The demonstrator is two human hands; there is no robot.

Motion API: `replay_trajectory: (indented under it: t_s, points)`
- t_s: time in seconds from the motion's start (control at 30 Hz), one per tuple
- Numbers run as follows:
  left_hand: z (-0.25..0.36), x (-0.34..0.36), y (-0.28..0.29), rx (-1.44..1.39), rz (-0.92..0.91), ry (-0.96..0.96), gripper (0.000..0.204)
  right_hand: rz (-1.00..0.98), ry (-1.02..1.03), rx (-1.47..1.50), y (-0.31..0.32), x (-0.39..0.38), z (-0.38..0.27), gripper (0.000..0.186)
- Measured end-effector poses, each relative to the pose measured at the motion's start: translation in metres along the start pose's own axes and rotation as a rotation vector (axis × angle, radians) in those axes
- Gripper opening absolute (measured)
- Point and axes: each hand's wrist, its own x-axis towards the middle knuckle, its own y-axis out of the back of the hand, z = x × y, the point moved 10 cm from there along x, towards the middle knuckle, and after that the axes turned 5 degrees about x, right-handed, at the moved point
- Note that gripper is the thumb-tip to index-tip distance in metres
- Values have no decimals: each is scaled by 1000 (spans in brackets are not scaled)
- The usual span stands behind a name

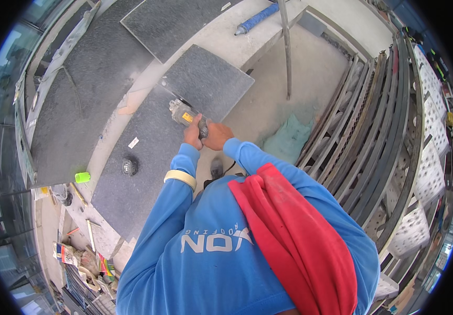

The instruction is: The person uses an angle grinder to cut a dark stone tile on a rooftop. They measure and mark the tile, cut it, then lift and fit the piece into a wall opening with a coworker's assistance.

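Both of my hands are closed around an angle grinder (pixel 183 113), a grey tool with a yellow label. My left hand (pixel 192 135) wraps its body and my right hand (pixel 217 136) grips beside it, at the rear end. The grinder's head is over a dark grey stone slab (pixel 147 136), by the joint with another slab (pixel 210 79) beyond it. The thin dark disc shows only in part, so I cannot tell how deep it sits. Pale dust lies around there. On the near slab rest a round dark object (pixel 130 167) and a small white strip (pixel 133 142).
Metal bars and frames (pixel 363 131) are stacked at the right. A metal pole (pixel 286 52) stands at the top, near a blue tube (pixel 257 19). More slabs (pixel 176 23) lie farther off. A bright green object (pixel 82 177) and loose clutter (pixel 87 262) are at the left.
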Motion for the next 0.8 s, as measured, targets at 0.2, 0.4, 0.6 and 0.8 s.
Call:
replay_trajectory:
  t_s: [0.2,0.4,0.6,0.8]
  points:
    - [4,3,2,-48,0,26,55,0,3,1,2,4,-10,57]
    - [15,4,5,-15,33,10,47,4,13,8,2,10,-16,58]
    - [22,9,8,-1,36,-14,49,12,22,17,-1,17,-19,58]
    - [32,17,16,13,62,15,51,2,18,0,-3,30,-29,58]
